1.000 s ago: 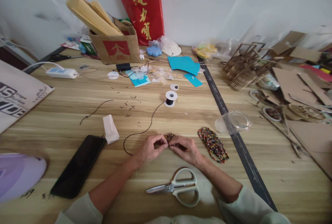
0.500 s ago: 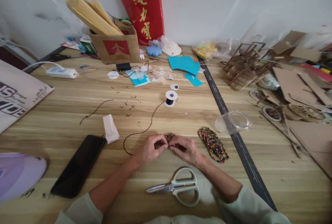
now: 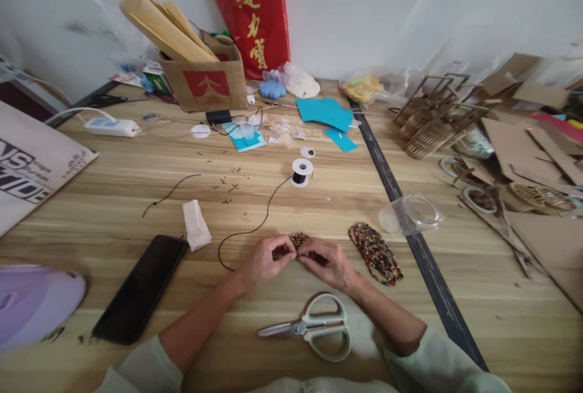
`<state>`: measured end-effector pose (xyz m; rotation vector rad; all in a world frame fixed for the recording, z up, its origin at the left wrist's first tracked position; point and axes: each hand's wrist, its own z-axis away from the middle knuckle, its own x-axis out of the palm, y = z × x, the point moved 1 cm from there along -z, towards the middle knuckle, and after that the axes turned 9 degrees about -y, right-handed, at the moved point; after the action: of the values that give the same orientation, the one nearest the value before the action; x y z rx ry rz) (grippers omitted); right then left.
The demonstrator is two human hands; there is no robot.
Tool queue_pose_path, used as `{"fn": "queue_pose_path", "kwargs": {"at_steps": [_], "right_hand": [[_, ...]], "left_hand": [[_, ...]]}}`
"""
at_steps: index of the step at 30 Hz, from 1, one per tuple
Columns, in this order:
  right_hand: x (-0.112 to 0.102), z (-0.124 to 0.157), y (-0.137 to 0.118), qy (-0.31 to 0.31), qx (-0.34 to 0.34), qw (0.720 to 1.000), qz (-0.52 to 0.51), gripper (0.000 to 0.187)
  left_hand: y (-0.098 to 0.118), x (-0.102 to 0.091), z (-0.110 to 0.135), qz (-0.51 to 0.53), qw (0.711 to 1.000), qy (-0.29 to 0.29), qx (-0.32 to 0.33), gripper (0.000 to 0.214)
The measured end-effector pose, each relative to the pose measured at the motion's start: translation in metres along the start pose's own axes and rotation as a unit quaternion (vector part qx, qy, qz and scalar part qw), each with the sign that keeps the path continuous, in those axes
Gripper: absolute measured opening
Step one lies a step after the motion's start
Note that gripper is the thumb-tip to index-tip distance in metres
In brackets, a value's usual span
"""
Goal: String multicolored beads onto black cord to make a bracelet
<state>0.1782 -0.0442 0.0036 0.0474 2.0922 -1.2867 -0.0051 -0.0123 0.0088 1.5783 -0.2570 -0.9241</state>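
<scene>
My left hand (image 3: 268, 259) and my right hand (image 3: 328, 262) meet over the table, fingertips pinched almost together. Between them shows a small bunch of strung multicoloured beads (image 3: 299, 239), and both hands grip this bead string; the exact spot at the fingertips is too small to make out. Black cord (image 3: 248, 232) curves from a white spool (image 3: 302, 171) to beside my left wrist. A coiled pile of bead strings (image 3: 374, 253) lies right of my right hand. Scissors (image 3: 310, 326) with pale handles rest near me, below my hands.
To the left are a black phone (image 3: 141, 290), a folded white paper (image 3: 196, 225) and a loose cord piece (image 3: 168, 191). A clear plastic cup (image 3: 410, 214) lies at right. Farther back stand a cardboard box (image 3: 204, 83), blue cards (image 3: 324, 115) and small woven baskets (image 3: 423, 129).
The whole view has shifted very slightly to the right. My hands keep the same pinch on the bead string, and nothing on the table has visibly moved.
</scene>
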Motion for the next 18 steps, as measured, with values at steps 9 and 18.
{"fn": "queue_pose_path", "kwargs": {"at_steps": [9,18], "right_hand": [[-0.0004,-0.0008,-0.0009,-0.003,-0.004,1.000,-0.002,0.016],[0.0004,-0.0003,-0.0005,-0.004,-0.008,1.000,-0.003,0.015]], "left_hand": [[-0.0003,0.0004,-0.0003,0.012,1.000,-0.001,-0.004,0.008],[0.0008,-0.0001,0.0001,0.008,1.000,0.000,-0.003,0.009]]}}
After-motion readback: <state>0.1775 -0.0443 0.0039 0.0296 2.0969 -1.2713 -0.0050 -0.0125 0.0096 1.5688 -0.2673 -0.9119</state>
